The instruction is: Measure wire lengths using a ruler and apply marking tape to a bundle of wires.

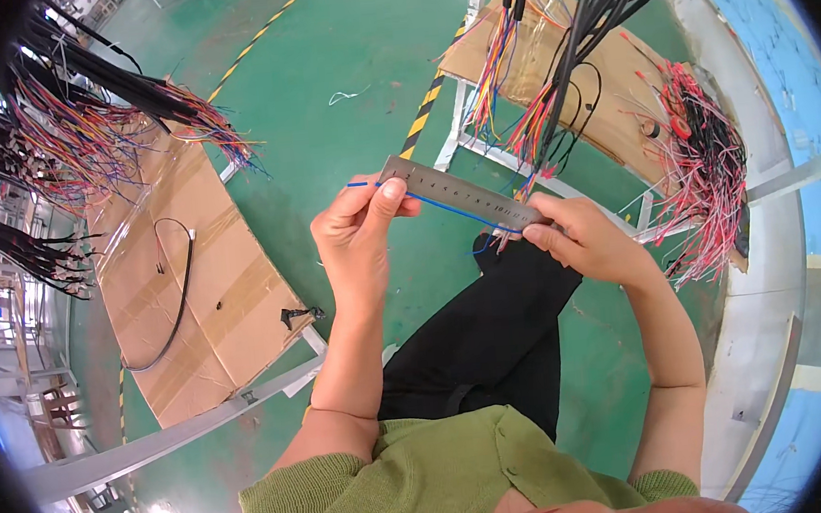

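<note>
A grey metal ruler [463, 194] is held up in front of me, slanting down to the right. My left hand [358, 220] pinches its left end between thumb and fingers, together with a blue wire [455, 210] that runs along the ruler's lower edge. A short piece of the wire sticks out left of the fingers. At the other end, my right hand [582, 233] is closed on the ruler and the wire. Below those fingers, a few thin wire ends show, and a black cable end [490, 253] hangs over my leg.
Cardboard-topped racks stand at left [192, 293] and right [599, 78]. Black cables with coloured wires hang over both: one bundle [197, 119] at left, another [540, 121] ahead right. A heap of red and black wires [702, 156] lies far right. White frame bars [174, 434] run beside me.
</note>
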### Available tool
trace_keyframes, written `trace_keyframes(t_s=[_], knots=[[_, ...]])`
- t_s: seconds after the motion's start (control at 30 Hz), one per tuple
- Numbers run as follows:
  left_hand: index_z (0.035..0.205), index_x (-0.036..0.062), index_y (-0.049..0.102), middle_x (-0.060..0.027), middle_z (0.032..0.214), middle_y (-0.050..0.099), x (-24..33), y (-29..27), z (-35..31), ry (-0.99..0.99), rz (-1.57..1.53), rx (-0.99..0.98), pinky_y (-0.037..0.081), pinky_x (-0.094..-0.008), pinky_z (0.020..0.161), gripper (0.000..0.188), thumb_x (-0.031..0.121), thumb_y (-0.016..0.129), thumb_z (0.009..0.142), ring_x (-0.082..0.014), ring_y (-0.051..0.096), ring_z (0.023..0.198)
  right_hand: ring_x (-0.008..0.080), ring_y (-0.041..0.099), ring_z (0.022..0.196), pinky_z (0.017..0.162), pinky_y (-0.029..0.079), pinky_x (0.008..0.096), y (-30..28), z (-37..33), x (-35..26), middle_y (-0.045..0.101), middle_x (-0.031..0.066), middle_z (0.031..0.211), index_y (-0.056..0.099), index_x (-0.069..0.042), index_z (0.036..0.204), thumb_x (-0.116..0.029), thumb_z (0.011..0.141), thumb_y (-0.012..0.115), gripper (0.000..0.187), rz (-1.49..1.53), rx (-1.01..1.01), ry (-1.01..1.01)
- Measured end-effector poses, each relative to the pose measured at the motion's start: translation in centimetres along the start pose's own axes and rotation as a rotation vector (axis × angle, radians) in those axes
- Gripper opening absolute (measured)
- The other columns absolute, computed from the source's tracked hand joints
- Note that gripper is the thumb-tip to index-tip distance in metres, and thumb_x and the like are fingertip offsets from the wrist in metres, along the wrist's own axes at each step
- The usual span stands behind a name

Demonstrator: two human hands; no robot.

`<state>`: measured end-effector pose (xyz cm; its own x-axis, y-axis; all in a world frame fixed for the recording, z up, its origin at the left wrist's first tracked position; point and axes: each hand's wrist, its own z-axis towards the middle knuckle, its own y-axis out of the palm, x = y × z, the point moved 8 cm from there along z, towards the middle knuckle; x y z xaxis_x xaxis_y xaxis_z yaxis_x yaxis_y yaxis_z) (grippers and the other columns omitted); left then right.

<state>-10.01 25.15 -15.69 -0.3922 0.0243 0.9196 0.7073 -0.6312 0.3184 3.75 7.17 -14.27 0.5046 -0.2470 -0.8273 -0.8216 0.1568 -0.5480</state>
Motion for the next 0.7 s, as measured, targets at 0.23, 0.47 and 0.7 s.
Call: trace_keyframes(t_s=[0.23, 0.47, 0.7], knots=[[0.097, -0.0038, 0.068, -0.0076, 0.086, 0.066, -1.9, -0.9, 0.4, -0.085, -0.114, 0.039, 0.055, -0.0274, 0.067, 0.016, 0.011, 0.069, 0.089, -0.0158, 0.066, 0.07, 0.0343, 0.06, 0.07, 0.061, 0.043, 0.0398, -0.4, 0.1, -1.2, 0.062, 0.0145, 0.075, 0.052, -0.003, 0.093, -0.02, 0.097, 0.052, 0.018, -0.107, 0.066, -0.176], [0.134, 0.0022, 0.044, -0.0128, 0.12, 0.056, 2.6, -1.1, 0.4, 0.429, 0.269, 0.239, 0.049, -0.0383, 0.088, 0.054, 0.01, 0.069, 0.086, -0.0217, 0.058, 0.105, 0.0175, 0.051, 0.056, 0.054, 0.04, 0.0324, -1.2, 0.4, 0.2, 0.053, 0.006, 0.067, 0.055, -0.004, 0.094, -0.023, 0.098, 0.052, 0.019, 0.039, -0.025, -0.014], [0.097, 0.0147, 0.067, 0.001, 0.099, 0.061, 2.7, 7.5, -4.0, 0.953, 1.05, -0.22, 0.039, -0.0368, 0.083, 0.029, 0.013, 0.08, 0.072, -0.0192, 0.058, 0.092, 0.0078, 0.047, 0.051, 0.047, 0.036, 0.0256, -1.6, 0.5, 0.5, 0.049, -0.0011, 0.064, 0.057, -0.006, 0.095, -0.024, 0.098, 0.052, 0.019, 0.008, -0.024, -0.052]])
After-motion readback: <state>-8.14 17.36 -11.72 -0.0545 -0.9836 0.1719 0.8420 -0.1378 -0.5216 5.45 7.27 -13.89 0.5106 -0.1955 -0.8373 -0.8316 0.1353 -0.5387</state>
